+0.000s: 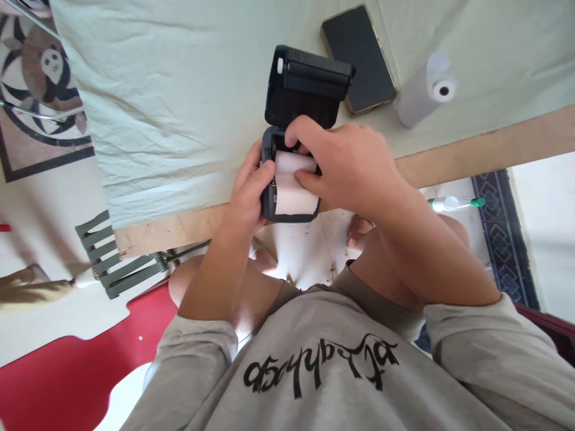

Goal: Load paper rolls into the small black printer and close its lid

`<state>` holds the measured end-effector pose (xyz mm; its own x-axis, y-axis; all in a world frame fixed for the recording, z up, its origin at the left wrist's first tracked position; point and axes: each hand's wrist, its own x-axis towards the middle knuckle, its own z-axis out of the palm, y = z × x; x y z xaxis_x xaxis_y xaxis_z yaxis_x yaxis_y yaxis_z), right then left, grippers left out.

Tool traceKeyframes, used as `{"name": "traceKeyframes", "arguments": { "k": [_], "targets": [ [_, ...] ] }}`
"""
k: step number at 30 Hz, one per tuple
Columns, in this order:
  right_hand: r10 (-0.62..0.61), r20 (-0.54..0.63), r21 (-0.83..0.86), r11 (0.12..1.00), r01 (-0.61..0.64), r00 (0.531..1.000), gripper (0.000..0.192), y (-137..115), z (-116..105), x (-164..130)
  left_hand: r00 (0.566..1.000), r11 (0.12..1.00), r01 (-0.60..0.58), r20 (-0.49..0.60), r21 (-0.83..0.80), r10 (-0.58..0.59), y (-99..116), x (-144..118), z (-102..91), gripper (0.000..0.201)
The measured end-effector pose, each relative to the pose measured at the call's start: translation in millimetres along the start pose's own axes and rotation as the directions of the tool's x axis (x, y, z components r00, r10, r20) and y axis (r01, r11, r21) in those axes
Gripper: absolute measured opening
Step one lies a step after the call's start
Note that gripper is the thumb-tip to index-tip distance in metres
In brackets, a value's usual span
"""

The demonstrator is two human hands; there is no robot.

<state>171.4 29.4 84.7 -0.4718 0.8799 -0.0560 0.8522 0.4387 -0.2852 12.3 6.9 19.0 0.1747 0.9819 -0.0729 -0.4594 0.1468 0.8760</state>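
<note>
A small dark portable receipt printer (291, 149) sits at the near edge of the worktop (179, 108), which is covered in a pale green cloth; its hinged lid (309, 87) stands fully open, tilted away from the person. The left hand (247, 194) wraps the left side of the printer body, thumb on the top rim and fingers curled round the casing, apparently to steady the unit against the pressure from the other side. The right hand (345, 164) comes over from the right, its grip pressed onto a white paper roll (294, 188) lying in the open paper bay, index finger reaching past the roll toward the hinge and thumb on the roll's near face. The roll fills the bay almost wall to wall; whether it is fully seated cannot be judged, since the hand hides its right end. Beyond the printer, just beside the lid, a black smartphone (359, 60) lies face up, and near it to the right a spare paper roll (426, 90) lies on its side. A green-capped pen or marker (456, 204) rests on the floor below.
</note>
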Motion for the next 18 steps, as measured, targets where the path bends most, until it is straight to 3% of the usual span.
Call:
{"name": "traceKeyframes", "arguments": {
  "k": [2,4,5,7,9,11,13,14,16,18],
  "targets": [
    [-0.008,-0.033,0.121,0.993,0.012,0.999,0.031,4.1,-2.8,-1.9,1.000,1.000,0.006,0.003,0.005,-0.006,1.2,0.1,-0.1,0.027],
    [-0.030,-0.055,0.377,0.925,0.048,0.998,0.030,12.5,-6.1,-5.9,1.000,1.000,0.000,-0.018,0.021,0.000,1.5,1.0,-0.9,0.028],
    [-0.042,-0.067,0.545,0.835,0.072,0.997,0.032,18.8,-6.6,-7.6,0.999,1.000,-0.006,-0.035,0.028,0.007,1.4,1.6,-1.3,0.028],
    [0.002,-0.101,0.848,0.524,0.085,0.995,0.037,34.5,-3.5,-8.2,0.998,1.000,-0.013,-0.067,0.023,0.014,1.0,3.0,-1.6,0.027],
    [0.163,-0.102,0.971,0.233,0.063,0.981,0.037,51.2,5.1,-4.4,0.997,1.000,-0.015,-0.076,-0.007,0.015,1.0,4.2,-1.1,0.024],
    [0.316,-0.068,0.993,0.112,0.034,0.946,0.029,64.8,16.8,1.4,0.997,1.000,-0.009,-0.075,-0.027,0.007,1.1,4.9,-0.2,0.022],
    [0.402,-0.063,0.992,0.125,0.014,0.914,0.017,73.0,27.5,5.1,0.997,1.000,0.002,-0.072,-0.027,-0.004,1.3,5.2,0.5,0.022],
    [0.420,-0.087,0.982,0.191,0.006,0.903,0.016,75.0,31.5,5.6,0.997,1.000,0.005,-0.076,-0.021,-0.007,1.2,5.3,0.7,0.022],
    [0.419,-0.180,0.903,0.428,-0.019,0.890,0.019,76.2,36.0,4.2,0.996,1.000,0.003,-0.090,-0.007,-0.004,0.9,5.6,0.8,0.023],
    [0.336,-0.292,0.701,0.712,-0.039,0.895,0.017,75.8,37.4,1.9,0.995,1.000,-0.002,-0.097,0.013,0.004,0.6,6.0,1.0,0.025]
  ]
}}
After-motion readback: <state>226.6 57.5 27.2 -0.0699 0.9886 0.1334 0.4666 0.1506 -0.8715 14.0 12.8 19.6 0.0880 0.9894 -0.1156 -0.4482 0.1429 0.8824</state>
